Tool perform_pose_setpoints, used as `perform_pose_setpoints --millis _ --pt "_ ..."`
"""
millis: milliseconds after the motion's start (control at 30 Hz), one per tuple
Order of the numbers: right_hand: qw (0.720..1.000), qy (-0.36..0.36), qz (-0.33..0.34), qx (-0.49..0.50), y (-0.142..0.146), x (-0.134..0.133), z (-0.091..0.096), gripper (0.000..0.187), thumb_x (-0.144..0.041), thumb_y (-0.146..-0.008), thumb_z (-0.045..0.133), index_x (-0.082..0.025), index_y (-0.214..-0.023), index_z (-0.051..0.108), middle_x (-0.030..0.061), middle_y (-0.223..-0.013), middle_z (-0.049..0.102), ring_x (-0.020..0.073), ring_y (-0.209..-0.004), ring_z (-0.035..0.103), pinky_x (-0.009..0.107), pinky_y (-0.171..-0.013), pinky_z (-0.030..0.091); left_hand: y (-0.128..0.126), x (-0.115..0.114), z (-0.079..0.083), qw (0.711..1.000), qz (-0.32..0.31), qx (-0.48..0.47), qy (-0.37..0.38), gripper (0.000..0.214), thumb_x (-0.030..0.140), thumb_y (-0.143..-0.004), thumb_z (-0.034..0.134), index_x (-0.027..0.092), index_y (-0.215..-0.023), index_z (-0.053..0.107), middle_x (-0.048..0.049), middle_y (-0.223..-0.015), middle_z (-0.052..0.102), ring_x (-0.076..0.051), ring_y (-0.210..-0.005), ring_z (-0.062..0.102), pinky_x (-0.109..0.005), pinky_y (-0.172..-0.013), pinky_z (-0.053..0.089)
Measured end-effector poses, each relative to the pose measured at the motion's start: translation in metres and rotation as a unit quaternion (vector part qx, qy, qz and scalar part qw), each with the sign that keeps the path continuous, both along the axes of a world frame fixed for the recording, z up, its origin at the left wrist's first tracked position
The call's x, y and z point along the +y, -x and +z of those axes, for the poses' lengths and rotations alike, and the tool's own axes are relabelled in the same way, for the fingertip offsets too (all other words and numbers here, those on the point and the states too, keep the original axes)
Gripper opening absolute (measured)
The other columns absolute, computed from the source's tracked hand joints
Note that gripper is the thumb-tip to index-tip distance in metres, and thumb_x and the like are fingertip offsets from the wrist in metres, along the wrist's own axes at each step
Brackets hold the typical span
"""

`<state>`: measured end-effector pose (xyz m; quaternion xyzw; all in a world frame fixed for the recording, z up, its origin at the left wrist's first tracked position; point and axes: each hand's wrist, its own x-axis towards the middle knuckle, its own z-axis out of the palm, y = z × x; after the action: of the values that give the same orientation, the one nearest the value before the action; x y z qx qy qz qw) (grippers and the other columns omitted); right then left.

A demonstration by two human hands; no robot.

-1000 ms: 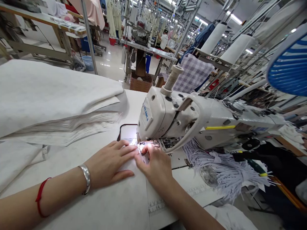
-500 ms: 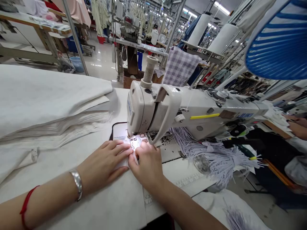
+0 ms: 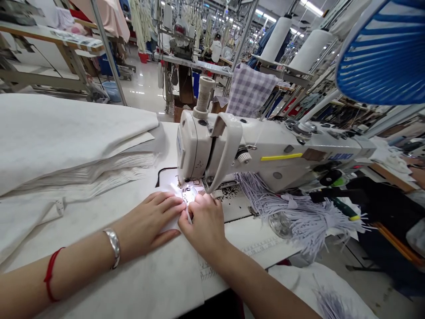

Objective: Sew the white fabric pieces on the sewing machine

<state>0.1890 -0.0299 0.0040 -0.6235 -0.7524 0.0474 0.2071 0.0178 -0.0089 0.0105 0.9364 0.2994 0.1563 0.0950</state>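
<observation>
My left hand (image 3: 149, 219) lies flat on a piece of white fabric (image 3: 169, 195), just left of the presser foot (image 3: 187, 193) of a white JUKI sewing machine (image 3: 265, 155). My right hand (image 3: 202, 226) sits close beside it, fingertips bunched at the foot, with a thin white strip (image 3: 188, 215) showing under them. Bright light from the machine falls on the spot around the needle. My fingers hide part of the needle plate, and the needle itself is hard to make out.
A folded stack of white cloth (image 3: 66, 137) fills the table (image 3: 169, 133) to my left. Right of the machine hangs a bundle of pale lilac cords (image 3: 299, 212). A blue lamp shade (image 3: 381, 53) and white thread cones (image 3: 279, 37) stand above. A co-worker's hand (image 3: 418, 175) shows at the right edge.
The view has swung left and levelled compared with a second ago. Both hands have stayed at the presser foot, and the white strip now shows more plainly under my right fingers.
</observation>
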Motion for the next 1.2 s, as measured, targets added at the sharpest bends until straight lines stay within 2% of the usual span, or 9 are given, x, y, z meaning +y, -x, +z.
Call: perform_pose_setpoints --millis 100,167,500,633,733,967,1100,1200 --pt "1.0 0.002 -0.003 0.009 -0.001 -0.001 0.001 0.025 -0.023 -0.075 0.05 -0.019 -0.052 0.042 -0.001 -0.063 0.05 0.0155 -0.071 0.045 0.032 -0.073 0.03 -0.004 -0.015 -0.006 0.998 0.061 -0.013 0.006 0.036 0.028 -0.09 0.05 0.02 -0.124 0.049 -0.007 -0.123 0.056 -0.024 -0.113 0.047 -0.04 -0.098 0.041" --pt "1.0 0.005 -0.003 0.009 -0.001 -0.001 0.001 0.025 -0.023 -0.075 0.051 -0.019 -0.052 0.042 -0.001 -0.063 0.05 0.0154 -0.07 0.044 0.032 -0.073 0.029 -0.005 -0.022 -0.009 0.997 0.075 -0.025 0.003 0.04 0.028 -0.088 0.051 0.019 -0.126 0.048 -0.0078 -0.126 0.054 -0.025 -0.115 0.046 -0.041 -0.1 0.039" --pt "1.0 0.01 0.003 -0.006 0.0 -0.002 0.002 0.023 -0.022 -0.074 0.052 -0.019 -0.053 0.044 0.0001 -0.065 0.052 0.017 -0.077 0.046 0.033 -0.074 0.028 0.0 -0.009 -0.003 1.0 0.009 -0.009 -0.01 0.047 0.039 -0.087 0.055 0.02 -0.129 0.048 -0.0081 -0.125 0.055 -0.028 -0.116 0.045 -0.045 -0.101 0.037" --pt "1.0 0.015 0.011 -0.004 -0.001 -0.004 0.003 0.022 -0.022 -0.074 0.051 -0.019 -0.053 0.045 0.0001 -0.065 0.053 0.017 -0.077 0.047 0.033 -0.076 0.029 -0.004 -0.025 -0.005 0.998 0.053 0.006 -0.027 0.047 0.034 -0.087 0.056 0.015 -0.129 0.047 -0.01 -0.126 0.055 -0.027 -0.117 0.045 -0.041 -0.099 0.04" --pt "1.0 0.015 0.015 -0.003 -0.002 -0.006 0.004 0.021 -0.022 -0.074 0.05 -0.019 -0.054 0.046 0.0001 -0.064 0.052 0.0172 -0.078 0.047 0.033 -0.078 0.029 -0.005 -0.034 -0.006 0.997 0.079 -0.008 -0.012 0.051 0.034 -0.085 0.057 0.015 -0.131 0.045 -0.0107 -0.129 0.053 -0.028 -0.119 0.043 -0.044 -0.102 0.038" --pt "1.0 0.017 0.009 -0.014 -0.001 -0.005 0.005 0.02 -0.021 -0.075 0.051 -0.019 -0.055 0.049 0.0013 -0.064 0.053 0.018 -0.078 0.047 0.032 -0.076 0.031 0.001 -0.017 -0.007 0.999 0.044 -0.001 -0.011 0.053 0.04 -0.084 0.057 0.018 -0.131 0.045 -0.0089 -0.132 0.052 -0.027 -0.12 0.042 -0.044 -0.104 0.034" --pt "1.0 0.02 0.01 -0.019 -0.001 -0.005 0.005 0.021 -0.02 -0.074 0.051 -0.018 -0.053 0.048 0.0015 -0.064 0.053 0.0178 -0.078 0.047 0.032 -0.076 0.031 0.001 -0.012 -0.008 0.999 0.037 0.002 -0.029 0.055 0.046 -0.084 0.056 0.02 -0.132 0.045 -0.0082 -0.131 0.053 -0.028 -0.121 0.044 -0.049 -0.107 0.026" --pt "1.0 0.019 0.012 -0.017 -0.002 -0.005 0.005 0.02 -0.021 -0.074 0.051 -0.018 -0.055 0.05 0.0016 -0.065 0.054 0.0182 -0.078 0.047 0.033 -0.076 0.031 0.001 -0.018 -0.009 0.998 0.04 0.009 -0.043 0.049 0.045 -0.086 0.055 0.021 -0.129 0.047 -0.0067 -0.128 0.056 -0.027 -0.118 0.046 -0.045 -0.102 0.033"
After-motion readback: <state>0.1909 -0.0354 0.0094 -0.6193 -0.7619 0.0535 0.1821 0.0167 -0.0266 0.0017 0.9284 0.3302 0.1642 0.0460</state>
